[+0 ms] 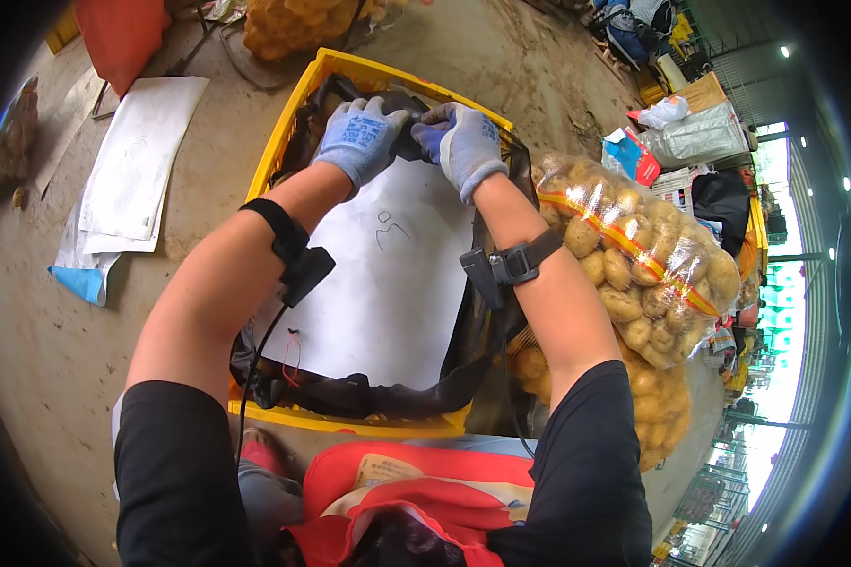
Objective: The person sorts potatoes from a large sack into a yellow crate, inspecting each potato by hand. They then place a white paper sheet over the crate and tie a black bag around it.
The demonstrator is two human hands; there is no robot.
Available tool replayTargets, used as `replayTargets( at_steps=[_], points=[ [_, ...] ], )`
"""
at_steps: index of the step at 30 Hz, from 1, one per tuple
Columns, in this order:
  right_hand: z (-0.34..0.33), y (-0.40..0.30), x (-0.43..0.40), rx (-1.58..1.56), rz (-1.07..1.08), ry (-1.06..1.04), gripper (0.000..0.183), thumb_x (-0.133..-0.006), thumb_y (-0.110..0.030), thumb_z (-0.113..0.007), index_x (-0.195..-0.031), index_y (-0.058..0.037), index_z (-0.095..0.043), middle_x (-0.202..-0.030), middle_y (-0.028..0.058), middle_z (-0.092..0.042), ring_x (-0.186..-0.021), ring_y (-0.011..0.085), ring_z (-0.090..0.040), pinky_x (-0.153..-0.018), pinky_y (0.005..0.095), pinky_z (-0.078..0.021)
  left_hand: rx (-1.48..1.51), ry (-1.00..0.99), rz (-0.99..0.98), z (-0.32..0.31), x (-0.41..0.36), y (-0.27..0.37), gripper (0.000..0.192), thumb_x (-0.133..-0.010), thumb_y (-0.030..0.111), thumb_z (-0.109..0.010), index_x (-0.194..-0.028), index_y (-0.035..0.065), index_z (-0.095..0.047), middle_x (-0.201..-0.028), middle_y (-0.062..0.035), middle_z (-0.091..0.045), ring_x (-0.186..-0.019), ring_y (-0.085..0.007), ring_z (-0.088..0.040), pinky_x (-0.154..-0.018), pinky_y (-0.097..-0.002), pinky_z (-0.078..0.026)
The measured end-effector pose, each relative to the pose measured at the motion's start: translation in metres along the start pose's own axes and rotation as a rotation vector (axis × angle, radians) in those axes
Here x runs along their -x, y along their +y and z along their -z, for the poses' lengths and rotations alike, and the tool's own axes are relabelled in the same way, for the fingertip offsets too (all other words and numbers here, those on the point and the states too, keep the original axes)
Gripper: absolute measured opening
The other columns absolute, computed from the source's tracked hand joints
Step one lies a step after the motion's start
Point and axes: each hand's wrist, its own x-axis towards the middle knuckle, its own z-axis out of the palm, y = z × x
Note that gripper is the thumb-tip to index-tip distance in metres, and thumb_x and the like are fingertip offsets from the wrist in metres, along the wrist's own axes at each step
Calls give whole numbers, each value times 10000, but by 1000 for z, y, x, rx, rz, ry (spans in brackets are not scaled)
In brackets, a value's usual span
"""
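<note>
My left hand [362, 139], in a blue-grey work glove, grips the bunched edge of a black mesh bag [404, 147] near the far end of a yellow plastic crate [267, 152]. Close beside it on the right, my right hand [462, 144], gloved alike, pinches the same black mesh. The bag lines the crate and its folds run along the sides and near end. A large white sheet [390, 298] with a hand-drawn mark lies over the bag's contents, which are hidden. A thin red string [293, 360] rests at the sheet's near left corner.
Right of the crate lies a clear plastic bag of potatoes [631, 255], above a mesh sack of potatoes [656, 404]. White sheets [136, 166] lie on the floor at left. Another potato sack [294, 27] and a red bag [122, 39] stand beyond.
</note>
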Motion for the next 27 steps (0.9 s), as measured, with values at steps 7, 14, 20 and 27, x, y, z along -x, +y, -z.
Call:
replayTargets(
  at_steps=[7,14,20,27],
  points=[
    [-11,5,32,-430,-42,39,255,-781,-177,-790,-957,-27,-683,-863,145,-722,-780,232,-699,-732,330,-541,-185,43,-211,-7,2,-1,225,-894,208,-548,-1078,146,-664,-1151,-141,-612,-1108,-337,-577,-976,-434,-443],
    [42,-44,100,-694,-31,-108,172,-846,-7,-693,-989,50,-616,-849,94,-694,-731,124,-652,-648,236,-524,-143,-1,48,17,20,-29,379,-876,184,-597,-1254,205,-616,-1178,-160,-603,-1154,-358,-561,-984,-448,-433],
    [78,-68,161,-667,61,-226,198,-850,-12,-696,-1028,43,-629,-885,114,-699,-711,120,-632,-618,216,-492,160,142,-447,80,100,28,565,-804,94,-676,-1345,216,-568,-1164,-198,-557,-1104,-407,-531,-962,-470,-437],
    [63,-91,179,-620,143,-445,331,-918,-267,-691,-1095,6,-634,-922,117,-711,-787,149,-656,-711,281,-522,427,298,-308,112,184,0,198,-898,134,-647,-1080,87,-709,-1231,-204,-583,-1188,-353,-529,-1016,-413,-417]
  ],
)
